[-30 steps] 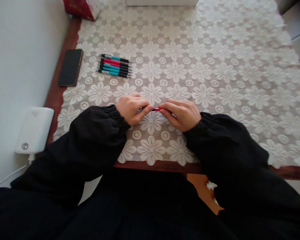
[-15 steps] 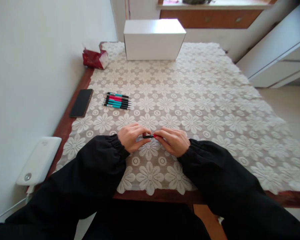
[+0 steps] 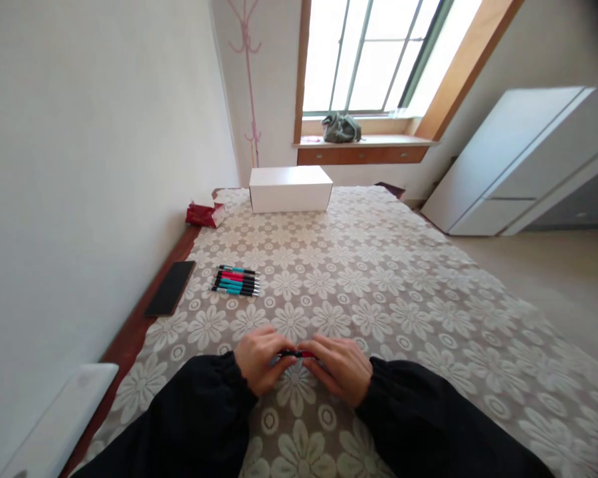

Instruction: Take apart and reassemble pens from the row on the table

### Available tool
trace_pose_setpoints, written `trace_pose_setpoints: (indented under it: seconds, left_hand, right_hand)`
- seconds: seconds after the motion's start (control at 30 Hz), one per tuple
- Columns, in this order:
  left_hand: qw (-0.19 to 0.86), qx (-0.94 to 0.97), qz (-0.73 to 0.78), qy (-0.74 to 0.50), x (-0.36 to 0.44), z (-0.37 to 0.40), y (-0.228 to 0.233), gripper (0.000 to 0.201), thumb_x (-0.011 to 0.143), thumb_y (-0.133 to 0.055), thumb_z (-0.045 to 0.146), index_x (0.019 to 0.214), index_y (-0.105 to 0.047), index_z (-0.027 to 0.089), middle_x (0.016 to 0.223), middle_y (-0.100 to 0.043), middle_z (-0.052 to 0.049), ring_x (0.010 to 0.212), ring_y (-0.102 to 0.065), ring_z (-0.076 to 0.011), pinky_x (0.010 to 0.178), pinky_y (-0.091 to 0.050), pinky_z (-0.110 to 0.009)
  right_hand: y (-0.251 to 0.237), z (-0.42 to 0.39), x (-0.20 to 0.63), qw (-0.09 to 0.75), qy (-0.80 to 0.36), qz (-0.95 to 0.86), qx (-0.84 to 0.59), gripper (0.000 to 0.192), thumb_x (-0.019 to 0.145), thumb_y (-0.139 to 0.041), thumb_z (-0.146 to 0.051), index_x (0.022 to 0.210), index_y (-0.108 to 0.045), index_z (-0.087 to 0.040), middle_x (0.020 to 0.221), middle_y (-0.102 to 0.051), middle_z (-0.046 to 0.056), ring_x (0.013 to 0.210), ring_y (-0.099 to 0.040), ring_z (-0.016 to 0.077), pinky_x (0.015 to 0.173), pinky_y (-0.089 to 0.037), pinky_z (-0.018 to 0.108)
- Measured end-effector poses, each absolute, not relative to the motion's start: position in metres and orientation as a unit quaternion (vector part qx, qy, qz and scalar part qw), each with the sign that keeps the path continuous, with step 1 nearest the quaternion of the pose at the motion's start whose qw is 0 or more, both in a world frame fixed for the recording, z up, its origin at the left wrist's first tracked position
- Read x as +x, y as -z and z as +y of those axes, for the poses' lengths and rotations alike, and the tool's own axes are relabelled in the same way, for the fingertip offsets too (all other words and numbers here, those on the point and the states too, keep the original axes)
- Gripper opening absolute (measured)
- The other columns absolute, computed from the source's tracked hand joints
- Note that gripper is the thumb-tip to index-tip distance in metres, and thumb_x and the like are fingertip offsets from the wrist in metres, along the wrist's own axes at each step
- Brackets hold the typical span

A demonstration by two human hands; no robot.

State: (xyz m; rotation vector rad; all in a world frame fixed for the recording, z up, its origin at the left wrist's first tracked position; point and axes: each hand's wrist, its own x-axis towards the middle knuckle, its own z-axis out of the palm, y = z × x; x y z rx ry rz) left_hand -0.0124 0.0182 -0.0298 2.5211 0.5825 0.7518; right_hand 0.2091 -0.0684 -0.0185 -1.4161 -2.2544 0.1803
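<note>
Between my two hands, close above the lace tablecloth [image 3: 292,322], lies a red and black pen [image 3: 299,354], held level. My left hand [image 3: 262,358] pinches its black end between thumb and fingers. The red end sits in the closed fingers of my right hand [image 3: 339,365], which hide part of it. Both hands almost meet at the pen's middle. Beyond my left hand, several similar pens [image 3: 236,281], teal and black or red and black, lie side by side in a row.
A dark phone [image 3: 171,289] lies at the table's left edge, with a white device [image 3: 62,421] nearer me. Farther back are a red packet [image 3: 204,214] and a white box [image 3: 290,191]. A wall runs along the left side.
My view has tilted up, so the window and a bag on its sill now show. My hands sit closer together on the pen, and its black end is more covered by my left fingers.
</note>
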Motion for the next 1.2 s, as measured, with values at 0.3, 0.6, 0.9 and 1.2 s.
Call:
trace_pose_setpoints:
  seconds: [0.3,0.6,0.9,1.2]
  left_hand:
    - [0.192,0.901,0.222,-0.319,-0.007,0.018,0.049,0.034,0.101,-0.047,0.041,0.081,-0.069,0.024,0.071,-0.072,-0.004,0.067,-0.063,-0.0193,0.061,-0.045,-0.033]
    - [0.206,0.885,0.333,-0.252,-0.012,0.018,0.026,0.018,0.096,-0.057,0.032,0.093,-0.071,0.023,0.092,-0.076,-0.004,0.09,-0.066,-0.0227,0.082,-0.051,-0.036]
    - [0.222,0.869,0.374,-0.236,-0.017,0.024,0.019,0.018,0.092,-0.061,0.022,0.107,-0.072,0.025,0.099,-0.075,-0.004,0.1,-0.064,-0.024,0.089,-0.051,-0.037]
    - [0.216,0.891,0.302,-0.26,-0.016,0.028,0.034,0.014,0.095,-0.062,0.03,0.099,-0.074,0.025,0.095,-0.077,-0.003,0.096,-0.065,-0.0221,0.088,-0.051,-0.037]
  right_hand:
    - [0.022,-0.063,0.209,0.301,-0.065,-0.816,-0.488,0.011,0.101,-0.043,-0.024,0.099,-0.053,-0.027,0.08,-0.067,-0.001,0.067,-0.067,0.018,0.06,-0.046,0.031]
    - [0.03,-0.058,0.219,0.264,-0.061,-0.796,-0.542,0.009,0.099,-0.047,-0.022,0.104,-0.055,-0.024,0.094,-0.067,0.004,0.085,-0.064,0.021,0.076,-0.045,0.033]
    - [0.029,-0.042,0.254,0.269,-0.023,-0.779,-0.566,0.018,0.092,-0.051,-0.012,0.101,-0.063,-0.023,0.1,-0.068,0.005,0.094,-0.06,0.0234,0.084,-0.044,0.038]
    - [0.023,-0.045,0.242,0.327,0.012,-0.807,-0.492,0.033,0.094,-0.052,-0.011,0.122,-0.065,-0.022,0.114,-0.07,0.007,0.106,-0.059,0.0239,0.097,-0.043,0.042]
